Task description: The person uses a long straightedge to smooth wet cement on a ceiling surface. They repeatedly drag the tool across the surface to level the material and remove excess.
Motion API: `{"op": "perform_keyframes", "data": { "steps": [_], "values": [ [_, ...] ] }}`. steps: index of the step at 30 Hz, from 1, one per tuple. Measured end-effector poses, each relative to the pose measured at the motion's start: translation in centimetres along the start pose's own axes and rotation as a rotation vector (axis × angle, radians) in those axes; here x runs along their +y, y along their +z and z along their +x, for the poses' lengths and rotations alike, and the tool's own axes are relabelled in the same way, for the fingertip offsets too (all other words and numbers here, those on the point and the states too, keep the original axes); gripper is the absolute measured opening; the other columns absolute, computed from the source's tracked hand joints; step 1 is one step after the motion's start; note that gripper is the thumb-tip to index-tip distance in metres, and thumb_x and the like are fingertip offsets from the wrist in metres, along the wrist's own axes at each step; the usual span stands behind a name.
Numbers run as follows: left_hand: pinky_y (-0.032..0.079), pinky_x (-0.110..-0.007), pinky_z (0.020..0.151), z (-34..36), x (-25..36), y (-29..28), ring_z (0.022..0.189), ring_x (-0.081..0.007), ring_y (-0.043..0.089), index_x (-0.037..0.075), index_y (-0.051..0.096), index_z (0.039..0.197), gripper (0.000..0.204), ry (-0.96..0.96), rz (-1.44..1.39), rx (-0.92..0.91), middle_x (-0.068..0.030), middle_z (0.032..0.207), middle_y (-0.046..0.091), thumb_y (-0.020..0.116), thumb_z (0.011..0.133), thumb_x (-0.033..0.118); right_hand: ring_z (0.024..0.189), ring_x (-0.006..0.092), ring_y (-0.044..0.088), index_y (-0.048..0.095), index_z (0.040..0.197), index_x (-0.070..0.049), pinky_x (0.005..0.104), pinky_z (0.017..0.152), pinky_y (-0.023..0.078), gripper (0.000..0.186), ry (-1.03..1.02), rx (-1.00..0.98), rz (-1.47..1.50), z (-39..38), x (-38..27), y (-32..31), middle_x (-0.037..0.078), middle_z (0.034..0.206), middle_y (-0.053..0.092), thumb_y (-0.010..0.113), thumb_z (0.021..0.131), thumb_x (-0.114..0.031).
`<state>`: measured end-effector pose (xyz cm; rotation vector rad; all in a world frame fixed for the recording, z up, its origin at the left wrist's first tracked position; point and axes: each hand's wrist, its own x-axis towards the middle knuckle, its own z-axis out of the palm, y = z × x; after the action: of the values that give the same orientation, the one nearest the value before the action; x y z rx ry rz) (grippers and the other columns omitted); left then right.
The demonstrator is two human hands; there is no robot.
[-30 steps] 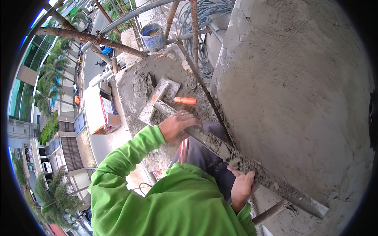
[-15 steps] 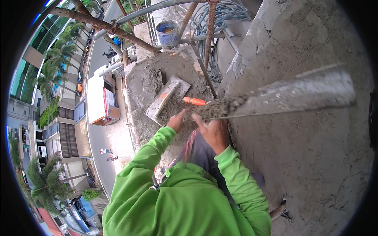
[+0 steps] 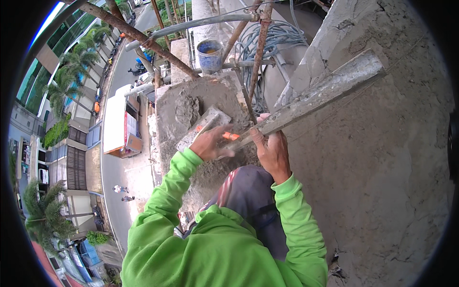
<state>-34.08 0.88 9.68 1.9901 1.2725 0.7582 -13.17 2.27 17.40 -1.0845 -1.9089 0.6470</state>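
My left hand (image 3: 209, 142) and my right hand (image 3: 271, 148) both grip the near end of a long grey metal straightedge (image 3: 325, 91) caked with mortar. The bar slants up to the right across a wet plastered wall (image 3: 382, 167). Both sleeves are bright green. Just beyond my hands lies a mortar-covered board (image 3: 191, 107) with a heap of grey mortar. A flat trowel (image 3: 203, 126) with an orange handle rests on it, partly hidden by my left hand.
A blue bucket (image 3: 209, 55) stands beyond the board among rusty scaffold poles (image 3: 143, 38) and a coil of grey cable (image 3: 279, 40). Far below on the left are a street, a white truck (image 3: 117, 124), palm trees and walking people.
The straightedge has swung from low along the wall's foot to slanting up and right. My right hand came up from the lower end to grip beside my left hand.
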Motion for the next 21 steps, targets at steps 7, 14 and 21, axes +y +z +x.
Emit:
{"op": "perform_keyframes", "data": {
  "steps": [7,14,21],
  "values": [
    [0.039,-0.036,0.085,4.3,10.5,1.5,0.104,-0.0259,0.048,0.001,0.041,0.115,0.056,0.397,-0.102,0.339,-0.0160,0.112,0.046,0.066,0.067,0.013,0.100,0.0404,0.044,0.042,0.109,0.007,0.0432,0.083,0.036,0.053,0.005,0.050,-0.115,-1.4,-2.5,-1.2,0.027,0.106,0.046,0.055,0.080,-0.035],
    [0.043,-0.032,0.076,3.1,10.9,3.4,0.087,-0.0283,0.055,-0.001,0.044,0.107,0.048,0.358,-0.324,0.261,-0.0149,0.096,0.052,0.066,0.066,0.014,0.072,0.0244,0.050,0.051,0.087,0.003,0.0335,0.067,0.040,0.021,-0.055,0.261,0.133,-2.1,-4.6,-3.3,0.011,0.082,0.051,0.061,0.077,-0.013],
    [0.043,-0.039,0.079,-0.2,4.5,6.0,0.094,-0.0350,0.052,0.002,0.044,0.109,0.057,0.228,-0.009,0.231,-0.0175,0.104,0.051,0.069,0.067,0.029,0.074,0.0176,0.049,0.048,0.084,0.002,0.0296,0.067,0.039,0.007,-0.003,0.368,0.201,-2.5,-5.4,-4.5,0.008,0.082,0.051,0.050,0.080,-0.005]
  ]
}}
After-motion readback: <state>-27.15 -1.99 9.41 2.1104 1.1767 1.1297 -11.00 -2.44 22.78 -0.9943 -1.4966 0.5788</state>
